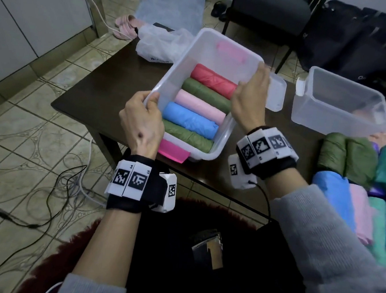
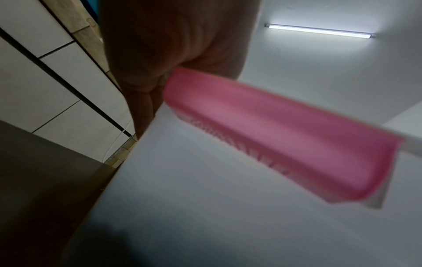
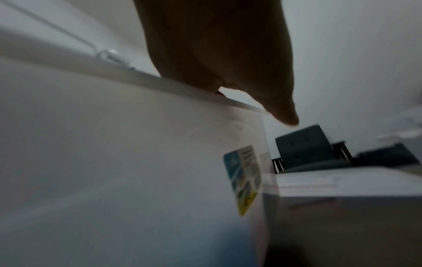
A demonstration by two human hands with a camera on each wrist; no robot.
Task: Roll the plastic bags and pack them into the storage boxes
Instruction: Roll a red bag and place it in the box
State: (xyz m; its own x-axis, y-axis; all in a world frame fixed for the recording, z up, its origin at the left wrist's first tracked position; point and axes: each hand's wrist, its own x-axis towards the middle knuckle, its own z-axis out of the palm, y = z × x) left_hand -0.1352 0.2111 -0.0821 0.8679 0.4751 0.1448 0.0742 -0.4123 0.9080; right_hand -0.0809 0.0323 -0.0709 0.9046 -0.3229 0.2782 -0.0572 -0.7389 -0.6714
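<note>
Dark bench carries the clear storage box, tilted, five rolled bags side by side inside; a second box sits right. Left hand grasps the near-left rim, right hand grasps the right rim; loose rolls wait near right.

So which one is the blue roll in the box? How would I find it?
On the dark table, find the clear box both hands hold. Five rolls lie side by side inside. The blue roll is second from the near end, between a pink roll and a green one.
</note>
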